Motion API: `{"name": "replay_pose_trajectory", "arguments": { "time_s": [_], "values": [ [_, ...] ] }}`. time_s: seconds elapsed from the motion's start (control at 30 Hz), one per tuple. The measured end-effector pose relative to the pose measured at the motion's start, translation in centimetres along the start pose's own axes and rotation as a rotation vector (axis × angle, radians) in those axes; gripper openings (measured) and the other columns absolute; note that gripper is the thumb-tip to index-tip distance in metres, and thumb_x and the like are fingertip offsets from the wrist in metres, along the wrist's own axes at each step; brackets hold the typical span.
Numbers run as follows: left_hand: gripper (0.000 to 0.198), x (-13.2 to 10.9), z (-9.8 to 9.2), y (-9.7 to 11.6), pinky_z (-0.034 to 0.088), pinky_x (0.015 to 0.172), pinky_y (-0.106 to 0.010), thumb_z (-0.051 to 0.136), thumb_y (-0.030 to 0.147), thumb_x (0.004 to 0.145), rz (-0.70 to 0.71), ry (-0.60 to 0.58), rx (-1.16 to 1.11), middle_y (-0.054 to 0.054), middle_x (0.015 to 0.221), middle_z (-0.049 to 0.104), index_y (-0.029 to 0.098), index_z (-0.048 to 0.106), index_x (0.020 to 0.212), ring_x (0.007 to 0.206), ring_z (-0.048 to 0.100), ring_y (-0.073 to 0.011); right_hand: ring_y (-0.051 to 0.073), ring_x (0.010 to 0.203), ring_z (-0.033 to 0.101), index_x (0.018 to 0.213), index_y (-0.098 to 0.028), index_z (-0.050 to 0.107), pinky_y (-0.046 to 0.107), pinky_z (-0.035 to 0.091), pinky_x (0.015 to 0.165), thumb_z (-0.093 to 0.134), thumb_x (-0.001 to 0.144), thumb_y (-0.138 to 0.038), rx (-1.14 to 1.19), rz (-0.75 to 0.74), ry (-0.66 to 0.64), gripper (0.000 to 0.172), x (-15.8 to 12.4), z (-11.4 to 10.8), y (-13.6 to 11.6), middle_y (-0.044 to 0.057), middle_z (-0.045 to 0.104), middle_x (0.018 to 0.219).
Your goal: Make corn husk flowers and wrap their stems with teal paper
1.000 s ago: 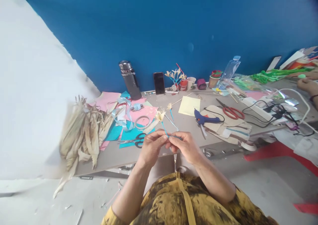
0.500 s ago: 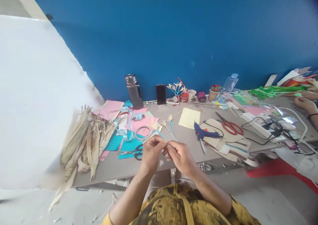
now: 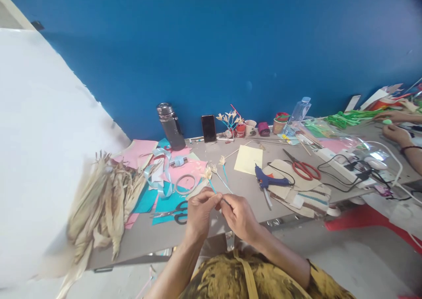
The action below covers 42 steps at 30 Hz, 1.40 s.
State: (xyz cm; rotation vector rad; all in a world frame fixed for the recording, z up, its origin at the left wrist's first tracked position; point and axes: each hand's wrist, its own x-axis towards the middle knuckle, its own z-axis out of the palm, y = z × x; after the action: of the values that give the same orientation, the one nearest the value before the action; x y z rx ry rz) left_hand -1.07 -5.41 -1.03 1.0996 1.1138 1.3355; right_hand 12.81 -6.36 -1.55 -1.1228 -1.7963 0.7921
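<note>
My left hand (image 3: 201, 209) is closed in a pinch on a dried-husk flower (image 3: 207, 173), whose pale head points away from me on a thin blue stem. Fingers closed too, my right hand (image 3: 240, 214) pinches the lower end of that stem, close against the left fingertips. The stem's end is mostly hidden by the fingers. Just beyond lie two more husk flowers, one on a blue stem (image 3: 223, 166) and one on a pale stem (image 3: 218, 174). Black-handled scissors (image 3: 180, 212) lie on blue paper beside my left hand.
Dried husks (image 3: 105, 206) pile up at left. A tape ring (image 3: 185, 184) rests on pink paper. A blue glue gun (image 3: 268, 179), red scissors (image 3: 305, 169) and a power strip (image 3: 343, 166) lie right. A flask (image 3: 171, 127) and phone (image 3: 209, 128) stand behind. Another person's hands (image 3: 395, 134) work far right.
The view has shifted a little, so the table things sit slightly further left. Both hands stay together on the flower's stem, and more of its blue stem shows above the fingers.
</note>
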Motion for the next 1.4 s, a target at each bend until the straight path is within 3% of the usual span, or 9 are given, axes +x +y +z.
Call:
{"name": "replay_pose_trajectory", "arguments": {
  "time_s": [0.13,0.4,0.6,0.77,1.03,1.17,1.3,1.33,1.4],
  "values": [
    [0.028,0.6,0.9,-0.3,0.042,0.068,-0.025,0.082,0.028,0.070,-0.023,0.074,-0.061,0.001,0.060,0.055,0.015,0.064,0.052,0.063,0.051,-0.0111,0.013,0.056,0.048,0.068,-0.019,0.056,0.024,0.035,0.058,0.044,0.094,-0.021,-0.208,-0.106,0.106,0.028,0.6,-0.1,0.2,0.002,0.058,0.062],
    [0.020,0.8,1.0,0.4,0.047,0.060,-0.028,0.083,0.030,0.070,-0.170,-0.134,-0.261,0.002,0.055,0.058,0.015,0.071,0.077,0.054,0.054,-0.0127,0.011,0.048,0.051,0.069,-0.018,0.063,0.021,0.037,0.050,0.046,0.096,-0.033,0.186,0.198,-0.012,0.035,0.8,-1.2,0.2,0.000,0.059,0.055],
    [0.032,1.2,1.1,0.3,0.051,0.072,-0.028,0.091,0.032,0.058,-0.242,-0.058,-0.368,-0.001,0.076,0.065,0.014,0.067,0.070,0.071,0.062,-0.0135,0.013,0.056,0.056,0.083,-0.016,0.073,0.022,0.038,0.051,0.056,0.088,-0.028,0.167,0.196,0.005,0.021,0.8,-2.2,0.5,0.002,0.066,0.065],
    [0.033,1.4,1.3,0.5,0.050,0.078,-0.030,0.089,0.037,0.062,-0.285,-0.138,-0.306,-0.002,0.079,0.065,0.014,0.068,0.074,0.076,0.061,-0.0149,0.014,0.063,0.062,0.088,-0.016,0.073,0.022,0.044,0.056,0.059,0.084,-0.026,0.193,0.224,-0.051,0.017,1.2,-3.6,0.2,0.004,0.073,0.076],
    [0.025,1.4,0.9,-0.1,0.043,0.069,-0.024,0.078,0.035,0.075,-0.256,-0.186,-0.026,0.001,0.068,0.060,0.015,0.063,0.073,0.067,0.053,-0.0116,0.013,0.064,0.061,0.078,-0.020,0.067,0.023,0.039,0.058,0.065,0.088,-0.034,-0.170,0.064,-0.006,0.018,0.9,-3.3,1.1,0.002,0.072,0.075],
    [0.029,1.6,1.4,-0.6,0.048,0.072,-0.028,0.076,0.038,0.075,-0.263,-0.201,-0.026,0.000,0.069,0.060,0.016,0.060,0.069,0.068,0.055,-0.0126,0.013,0.059,0.056,0.067,-0.019,0.061,0.025,0.036,0.059,0.052,0.096,-0.022,-0.360,-0.129,0.080,0.030,1.0,-2.7,1.8,0.002,0.065,0.063],
    [0.031,2.9,1.7,-0.8,0.050,0.065,-0.028,0.076,0.041,0.073,-0.239,0.036,-0.084,0.001,0.070,0.059,0.017,0.058,0.070,0.063,0.056,-0.0114,0.016,0.062,0.056,0.069,-0.019,0.060,0.028,0.037,0.064,0.049,0.097,-0.016,-0.515,-0.439,0.215,0.030,0.6,-1.7,1.5,0.004,0.062,0.063],
    [0.033,3.5,1.5,-0.7,0.051,0.063,-0.028,0.077,0.042,0.071,-0.211,0.138,-0.108,0.002,0.069,0.059,0.017,0.056,0.069,0.059,0.054,-0.0103,0.016,0.063,0.056,0.073,-0.020,0.061,0.029,0.039,0.064,0.050,0.098,-0.016,-0.495,-0.478,0.216,0.028,0.4,-1.6,1.5,0.004,0.063,0.064],
    [0.036,4.4,1.0,-0.2,0.054,0.065,-0.031,0.080,0.042,0.068,-0.175,0.153,-0.193,0.002,0.068,0.061,0.017,0.054,0.069,0.058,0.056,-0.0105,0.017,0.066,0.060,0.082,-0.020,0.065,0.029,0.043,0.067,0.049,0.099,-0.017,-0.396,-0.469,0.220,0.023,0.3,-1.9,1.9,0.005,0.067,0.070]
  ]
}}
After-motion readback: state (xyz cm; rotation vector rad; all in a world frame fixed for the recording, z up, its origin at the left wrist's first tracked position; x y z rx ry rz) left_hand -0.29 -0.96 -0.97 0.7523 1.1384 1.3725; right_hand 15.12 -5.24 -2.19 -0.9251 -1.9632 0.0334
